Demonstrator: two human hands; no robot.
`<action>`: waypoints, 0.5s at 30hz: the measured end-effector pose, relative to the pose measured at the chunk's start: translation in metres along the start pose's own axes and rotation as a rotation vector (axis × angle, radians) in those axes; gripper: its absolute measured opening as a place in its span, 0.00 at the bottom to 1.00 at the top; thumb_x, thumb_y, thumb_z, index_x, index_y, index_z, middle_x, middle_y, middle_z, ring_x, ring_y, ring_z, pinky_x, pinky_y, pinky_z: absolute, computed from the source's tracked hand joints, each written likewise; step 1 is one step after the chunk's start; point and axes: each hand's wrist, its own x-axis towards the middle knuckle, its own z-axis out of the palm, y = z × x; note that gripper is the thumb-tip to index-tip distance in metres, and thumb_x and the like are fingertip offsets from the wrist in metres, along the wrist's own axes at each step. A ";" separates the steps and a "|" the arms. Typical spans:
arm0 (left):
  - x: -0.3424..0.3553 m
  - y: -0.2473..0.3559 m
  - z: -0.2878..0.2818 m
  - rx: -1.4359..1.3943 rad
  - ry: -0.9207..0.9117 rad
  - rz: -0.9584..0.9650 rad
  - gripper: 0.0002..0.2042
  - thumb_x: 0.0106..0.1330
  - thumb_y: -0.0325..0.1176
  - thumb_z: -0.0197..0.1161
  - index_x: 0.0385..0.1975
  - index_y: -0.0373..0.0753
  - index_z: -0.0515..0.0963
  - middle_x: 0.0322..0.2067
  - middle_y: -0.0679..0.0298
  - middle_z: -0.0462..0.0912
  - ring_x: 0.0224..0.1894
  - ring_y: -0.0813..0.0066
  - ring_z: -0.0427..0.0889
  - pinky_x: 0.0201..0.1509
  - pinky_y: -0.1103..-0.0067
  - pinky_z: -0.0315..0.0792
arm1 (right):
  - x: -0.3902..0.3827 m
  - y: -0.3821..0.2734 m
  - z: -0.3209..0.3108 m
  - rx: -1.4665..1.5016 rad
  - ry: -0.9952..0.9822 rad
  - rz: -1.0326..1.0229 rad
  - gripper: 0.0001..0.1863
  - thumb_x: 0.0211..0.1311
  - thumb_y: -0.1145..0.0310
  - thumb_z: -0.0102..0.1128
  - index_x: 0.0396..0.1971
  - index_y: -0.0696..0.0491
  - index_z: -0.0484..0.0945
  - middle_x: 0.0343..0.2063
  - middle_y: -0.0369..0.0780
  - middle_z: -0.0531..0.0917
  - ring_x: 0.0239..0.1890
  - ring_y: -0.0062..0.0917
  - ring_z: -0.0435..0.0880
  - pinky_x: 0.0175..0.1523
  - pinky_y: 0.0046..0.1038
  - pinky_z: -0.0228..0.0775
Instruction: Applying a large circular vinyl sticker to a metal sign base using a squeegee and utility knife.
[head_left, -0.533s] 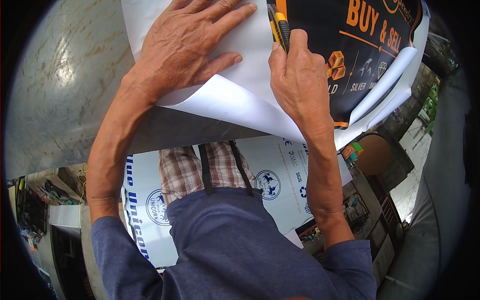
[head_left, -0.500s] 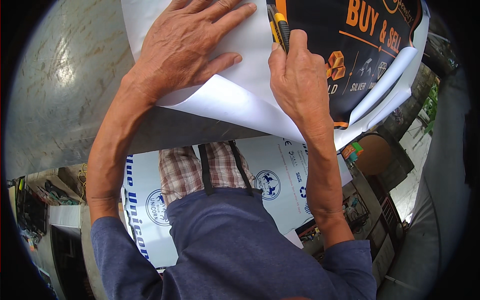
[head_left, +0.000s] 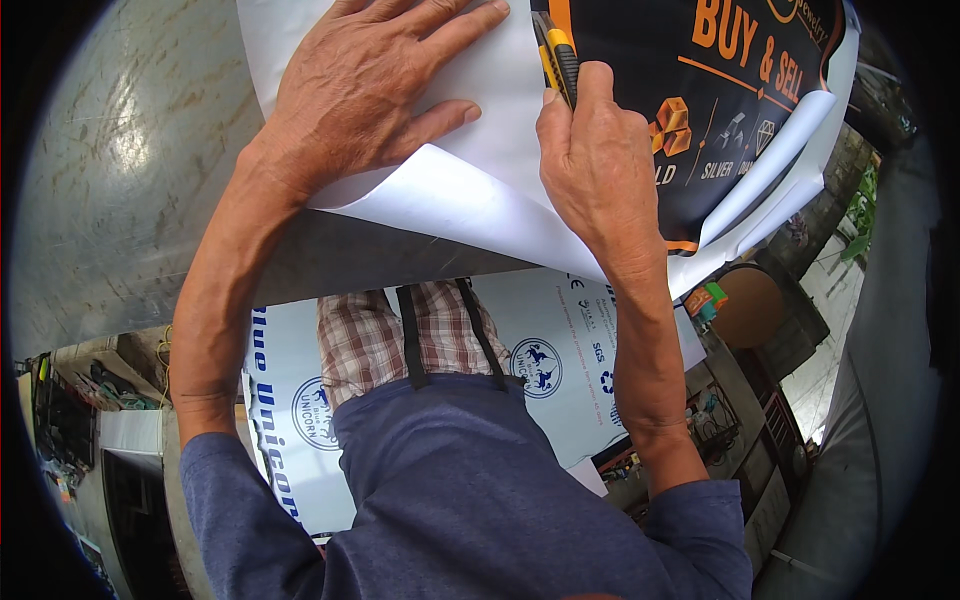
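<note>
A printed banner sheet (head_left: 650,60), black with orange and white lettering and a wide white margin, lies on a metal table. My left hand (head_left: 370,90) rests flat on the white margin, fingers spread. In my right hand (head_left: 600,160) is a yellow and black utility knife (head_left: 560,60), held along the line where the white margin meets the black print. Its blade tip is too small to make out. The sheet's near edge curls up between my forearms, showing its white underside (head_left: 460,200). At the right the sheet's edge rolls over on itself.
The metal table (head_left: 130,180) with its scuffed surface spreads to the left. Below its near edge lies a pale blue printed board (head_left: 570,370). At the right are a round brown disc (head_left: 750,305) and a small green and orange item (head_left: 705,300). Assorted tools (head_left: 100,380) lie lower left.
My left hand has shifted very slightly to the left. The right hand and knife stay almost in the same place.
</note>
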 end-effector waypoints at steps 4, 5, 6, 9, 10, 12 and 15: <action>0.001 0.000 -0.001 -0.012 -0.025 -0.021 0.37 0.70 0.57 0.57 0.71 0.37 0.66 0.76 0.54 0.58 0.81 0.56 0.45 0.84 0.61 0.36 | -0.001 0.001 0.002 -0.004 0.010 -0.010 0.10 0.73 0.69 0.54 0.37 0.59 0.65 0.18 0.57 0.83 0.22 0.48 0.88 0.26 0.41 0.83; 0.001 0.000 -0.001 -0.014 -0.025 -0.023 0.37 0.70 0.57 0.57 0.71 0.37 0.66 0.76 0.54 0.58 0.81 0.56 0.45 0.84 0.61 0.36 | -0.002 0.001 0.002 -0.003 0.009 -0.010 0.10 0.73 0.69 0.54 0.37 0.59 0.65 0.18 0.57 0.83 0.22 0.48 0.88 0.26 0.41 0.83; 0.000 0.000 -0.001 -0.014 -0.026 -0.024 0.37 0.70 0.57 0.57 0.71 0.37 0.66 0.76 0.54 0.58 0.81 0.56 0.45 0.84 0.61 0.36 | -0.003 0.001 0.002 0.004 0.007 -0.010 0.10 0.73 0.69 0.54 0.37 0.59 0.65 0.18 0.57 0.83 0.22 0.48 0.88 0.26 0.41 0.83; -0.001 -0.001 -0.002 -0.004 -0.027 -0.025 0.37 0.70 0.57 0.57 0.71 0.37 0.66 0.76 0.54 0.58 0.81 0.56 0.45 0.84 0.61 0.36 | -0.004 -0.001 0.002 0.012 -0.003 0.002 0.10 0.73 0.69 0.54 0.37 0.59 0.65 0.19 0.57 0.83 0.23 0.48 0.88 0.27 0.42 0.83; -0.002 -0.001 -0.003 -0.006 -0.015 -0.024 0.37 0.70 0.58 0.57 0.71 0.37 0.66 0.76 0.54 0.58 0.81 0.57 0.46 0.84 0.61 0.37 | -0.004 -0.001 0.001 0.014 -0.011 0.010 0.11 0.73 0.68 0.54 0.37 0.59 0.65 0.19 0.57 0.83 0.23 0.48 0.88 0.27 0.42 0.83; -0.002 0.000 -0.003 -0.008 -0.005 -0.022 0.37 0.70 0.59 0.56 0.72 0.37 0.65 0.76 0.54 0.58 0.81 0.58 0.46 0.84 0.62 0.37 | -0.004 -0.001 0.000 0.005 -0.007 0.011 0.11 0.72 0.68 0.54 0.36 0.59 0.65 0.19 0.57 0.83 0.23 0.49 0.88 0.28 0.43 0.83; -0.006 0.000 0.001 -0.050 -0.011 -0.020 0.40 0.66 0.54 0.65 0.73 0.36 0.62 0.77 0.54 0.56 0.81 0.52 0.42 0.84 0.56 0.36 | -0.002 0.000 -0.003 0.004 -0.002 -0.009 0.11 0.72 0.68 0.54 0.35 0.60 0.66 0.19 0.57 0.83 0.24 0.50 0.88 0.30 0.45 0.83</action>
